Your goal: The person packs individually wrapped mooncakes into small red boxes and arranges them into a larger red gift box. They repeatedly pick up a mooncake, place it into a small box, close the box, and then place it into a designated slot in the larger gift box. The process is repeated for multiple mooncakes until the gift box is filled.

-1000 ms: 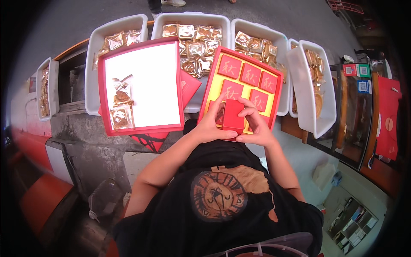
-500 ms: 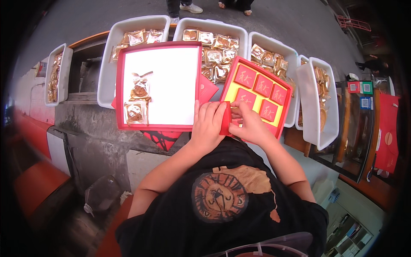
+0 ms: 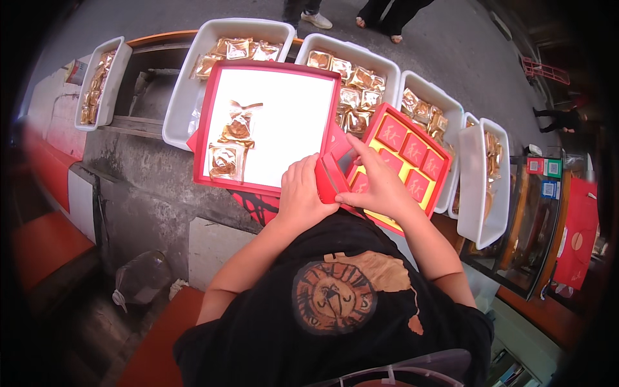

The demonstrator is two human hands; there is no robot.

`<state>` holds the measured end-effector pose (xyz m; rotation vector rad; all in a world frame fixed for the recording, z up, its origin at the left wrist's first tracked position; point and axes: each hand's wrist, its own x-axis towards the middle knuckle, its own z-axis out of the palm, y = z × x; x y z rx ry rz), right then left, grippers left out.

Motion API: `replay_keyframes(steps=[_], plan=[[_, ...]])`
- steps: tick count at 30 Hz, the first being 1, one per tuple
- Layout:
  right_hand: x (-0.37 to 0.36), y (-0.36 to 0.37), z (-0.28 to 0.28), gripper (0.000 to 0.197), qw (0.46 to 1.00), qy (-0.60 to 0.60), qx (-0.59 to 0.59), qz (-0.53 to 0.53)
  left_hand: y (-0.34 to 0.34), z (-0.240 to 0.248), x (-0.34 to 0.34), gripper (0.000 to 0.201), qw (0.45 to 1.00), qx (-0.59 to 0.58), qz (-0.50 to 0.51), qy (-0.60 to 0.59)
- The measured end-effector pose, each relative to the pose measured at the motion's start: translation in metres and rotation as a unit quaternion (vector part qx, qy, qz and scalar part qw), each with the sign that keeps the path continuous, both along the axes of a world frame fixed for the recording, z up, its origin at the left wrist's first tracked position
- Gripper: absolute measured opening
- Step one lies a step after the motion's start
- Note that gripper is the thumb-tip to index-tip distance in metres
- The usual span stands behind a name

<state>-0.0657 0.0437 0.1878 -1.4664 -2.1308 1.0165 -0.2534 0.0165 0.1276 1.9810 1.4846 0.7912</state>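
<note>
Between my hands, just in front of my shirt, is a small red box point(image 3: 330, 178) that looks unfolded at its top, with a gap between its walls. My left hand point(image 3: 302, 191) grips its left side, fingers pressed together. My right hand point(image 3: 382, 184) has its thumb on the lower edge and its forefinger up along the far flap. To the left lies a large red-rimmed lid or shallow box point(image 3: 201, 149), white inside, bearing two clear-wrapped pastries point(image 3: 225, 161). At right, a red gift box point(image 3: 445, 177) with a yellow insert contains several small red boxes point(image 3: 414, 149), partly hidden by my right hand.
White tubs point(image 3: 174, 122) of gold-wrapped pastries line the far side; another tub point(image 3: 474, 206) leans at right. A glass-sided case point(image 3: 516, 242) stands beyond it. A clear plastic jug point(image 3: 143, 277) sits low at left. Two people's feet point(image 3: 318, 20) are on the ground beyond.
The small red box has tilted and its walls now stand apart. My right forefinger and thumb have spread around it. The whole view has shifted, moving the surroundings.
</note>
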Motion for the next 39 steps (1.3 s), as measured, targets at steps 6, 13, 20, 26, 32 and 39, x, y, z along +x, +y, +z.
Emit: replay_keyframes(steps=[6,13,20,26,32,39], plan=[[-0.004,0.011,-0.015,0.048,0.991,0.131,-0.025,-0.024,-0.01,-0.018,-0.033,0.084,0.987,0.0,-0.017,-0.158],[-0.044,0.007,-0.032,0.037,0.983,-0.083,0.077,0.146,-0.019,-0.011,-0.066,0.066,0.999,0.028,-0.038,-0.005],[-0.077,0.031,-0.035,0.031,0.988,0.01,0.032,0.154,-0.034,-0.013,-0.086,0.093,0.992,-0.058,0.113,-0.02],[-0.104,0.04,-0.042,0.036,0.924,0.104,0.007,0.369,-0.045,-0.018,-0.131,0.103,0.971,-0.056,0.229,0.024],[-0.182,0.048,-0.027,0.038,0.898,0.021,0.013,0.439,-0.057,-0.011,-0.145,0.102,0.958,-0.024,0.251,0.133],[-0.194,0.053,-0.063,0.024,0.897,0.144,0.074,0.411,-0.066,-0.025,-0.156,0.103,0.928,-0.058,0.365,0.044]])
